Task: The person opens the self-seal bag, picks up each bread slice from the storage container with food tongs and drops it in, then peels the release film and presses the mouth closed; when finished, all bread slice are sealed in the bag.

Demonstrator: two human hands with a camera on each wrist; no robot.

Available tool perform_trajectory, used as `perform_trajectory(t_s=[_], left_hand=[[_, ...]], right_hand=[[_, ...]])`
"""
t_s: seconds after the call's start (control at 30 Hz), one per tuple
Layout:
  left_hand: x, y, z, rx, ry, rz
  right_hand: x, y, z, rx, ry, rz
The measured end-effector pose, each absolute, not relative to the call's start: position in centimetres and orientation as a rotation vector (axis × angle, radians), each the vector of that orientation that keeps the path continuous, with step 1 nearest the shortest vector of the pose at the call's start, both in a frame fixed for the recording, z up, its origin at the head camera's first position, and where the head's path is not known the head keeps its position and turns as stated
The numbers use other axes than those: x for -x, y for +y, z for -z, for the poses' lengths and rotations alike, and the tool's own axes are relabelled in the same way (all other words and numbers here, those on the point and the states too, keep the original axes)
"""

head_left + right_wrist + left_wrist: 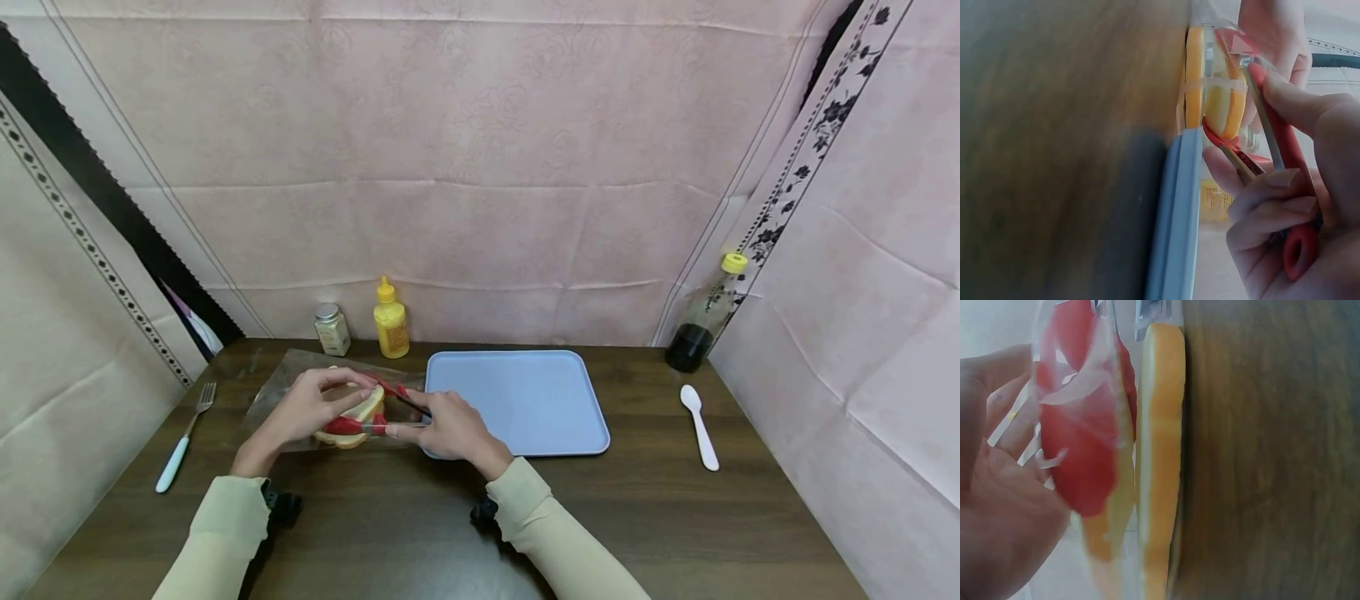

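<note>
My right hand [452,425] grips a pair of red-and-metal tongs [1286,140]. In the right wrist view the tongs' red tips reach around a slice of bread [1235,106], tilted above a second bread slice [1194,75] that lies low at the table. A clear plastic bag [281,383] spreads around the bread, and its film overlaps a red tip in the left wrist view. With thumb and fingers, my left hand [318,404] pinches the bag's film just above the bread. The blue tray [517,400] sits right of the bread, its near left corner under my right hand.
A fork [183,439] lies at the left and a white spoon [701,427] at the right. Along the back stand a small shaker jar [332,331], a yellow squeeze bottle [392,323] and a yellow-capped bottle [703,317] of dark liquid. Cloth walls enclose the table.
</note>
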State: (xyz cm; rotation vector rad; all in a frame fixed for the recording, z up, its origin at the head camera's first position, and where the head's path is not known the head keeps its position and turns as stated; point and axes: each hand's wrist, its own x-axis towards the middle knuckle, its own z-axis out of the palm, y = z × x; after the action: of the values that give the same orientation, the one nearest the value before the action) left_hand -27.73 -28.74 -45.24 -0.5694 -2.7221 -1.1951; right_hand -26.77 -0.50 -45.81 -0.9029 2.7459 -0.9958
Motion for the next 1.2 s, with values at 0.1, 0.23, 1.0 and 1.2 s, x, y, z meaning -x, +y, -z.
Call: perform_trajectory(t_s=[0.1,0.23,1.0,1.2], left_hand=[[27.8,-28.8,45.3,0.562,-2.733,1.183],[27.9,-29.0,45.6,0.568,-2.733,1.188],[27.9,-29.3,45.3,0.576,-2.684,1.329],[27.7,-29.3,44.6,0.588,-2.666,1.299]], right_hand=[[26.8,-0.5,46.1,0.906,2.715,1.021],[26.8,-0.4,46.2,0.906,2.707,0.999],[27.4,0.4,46.4,0.926,2.616,1.165],[27.5,0.4,46.3,0.929,2.643,1.201]])
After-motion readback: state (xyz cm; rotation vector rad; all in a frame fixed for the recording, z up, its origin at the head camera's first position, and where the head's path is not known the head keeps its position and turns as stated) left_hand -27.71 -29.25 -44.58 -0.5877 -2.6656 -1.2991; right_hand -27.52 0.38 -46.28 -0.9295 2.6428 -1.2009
